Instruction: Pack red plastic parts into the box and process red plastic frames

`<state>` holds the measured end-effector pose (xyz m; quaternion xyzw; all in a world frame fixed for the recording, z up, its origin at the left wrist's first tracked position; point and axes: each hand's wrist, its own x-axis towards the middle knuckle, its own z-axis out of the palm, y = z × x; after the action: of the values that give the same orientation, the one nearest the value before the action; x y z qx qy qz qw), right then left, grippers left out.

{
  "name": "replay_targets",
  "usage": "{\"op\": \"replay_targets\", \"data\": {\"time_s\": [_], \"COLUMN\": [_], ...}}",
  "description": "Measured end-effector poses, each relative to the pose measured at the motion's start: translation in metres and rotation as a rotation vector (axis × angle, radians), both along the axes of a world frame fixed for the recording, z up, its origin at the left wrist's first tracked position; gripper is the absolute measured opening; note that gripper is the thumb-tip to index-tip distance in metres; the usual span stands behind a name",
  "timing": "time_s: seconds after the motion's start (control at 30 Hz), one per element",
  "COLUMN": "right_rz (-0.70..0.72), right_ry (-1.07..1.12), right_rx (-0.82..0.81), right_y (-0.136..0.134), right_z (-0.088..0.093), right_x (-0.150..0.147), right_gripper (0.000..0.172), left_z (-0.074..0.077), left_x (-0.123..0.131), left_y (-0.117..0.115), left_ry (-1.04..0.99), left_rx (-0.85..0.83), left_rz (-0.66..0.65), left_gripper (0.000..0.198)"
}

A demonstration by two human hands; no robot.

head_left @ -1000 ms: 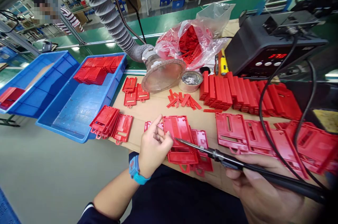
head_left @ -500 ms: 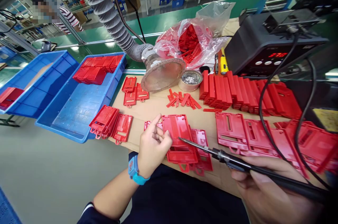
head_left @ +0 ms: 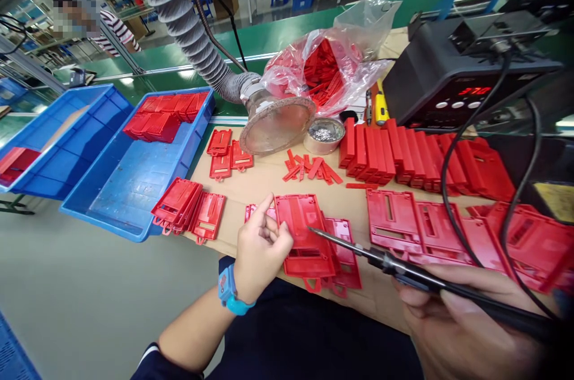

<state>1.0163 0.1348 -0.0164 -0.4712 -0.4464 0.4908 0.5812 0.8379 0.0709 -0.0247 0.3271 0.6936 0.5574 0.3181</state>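
Note:
In my right hand [head_left: 466,314] is a black soldering iron [head_left: 385,263], its fingers wrapped round the handle. The iron's thin metal tip points left and hovers over or touches a red plastic panel [head_left: 302,218]; I cannot tell which. My left hand [head_left: 260,245], with a blue watch [head_left: 228,287] on the wrist, is at the panel's left edge. Its thumb presses on that edge, the index finger points upward and the other fingers are curled. The panel lies on top of other red panels [head_left: 344,236] at the bench's front edge.
Red strips [head_left: 314,168] lie behind the panel, beside a tin [head_left: 323,134]. A fume hose hood [head_left: 278,126] hangs above. The soldering station [head_left: 466,81] and its cable are at right, stacked red cases [head_left: 372,153] before it. Blue bins [head_left: 130,189] stand at left.
The soldering iron and my right hand have shifted slightly right, and the tip is a little higher on the panel. My left hand has stayed in place.

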Motion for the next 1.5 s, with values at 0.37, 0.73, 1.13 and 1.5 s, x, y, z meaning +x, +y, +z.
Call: {"op": "replay_targets", "data": {"time_s": [0.37, 0.73, 1.13, 1.5], "right_rz": [-0.008, 0.011, -0.031, 0.006], "right_ry": [0.080, 0.102, 0.103, 0.078], "right_rx": [0.090, 0.099, 0.124, 0.083], "right_y": [0.007, 0.007, 0.007, 0.006], "right_z": [-0.006, -0.009, -0.005, -0.006], "right_x": [-0.012, -0.014, -0.016, -0.020], "right_gripper": [0.010, 0.009, 0.009, 0.008], "left_z": [0.000, -0.001, 0.000, 0.003], "left_x": [0.010, 0.009, 0.009, 0.009], "left_y": [-0.008, -0.010, -0.008, -0.007], "left_ry": [0.097, 0.146, 0.172, 0.222], "left_rx": [0.026, 0.027, 0.026, 0.027], "left_rz": [-0.053, -0.060, -0.060, -0.074], "left_gripper": [0.056, 0.056, 0.055, 0.055]}}
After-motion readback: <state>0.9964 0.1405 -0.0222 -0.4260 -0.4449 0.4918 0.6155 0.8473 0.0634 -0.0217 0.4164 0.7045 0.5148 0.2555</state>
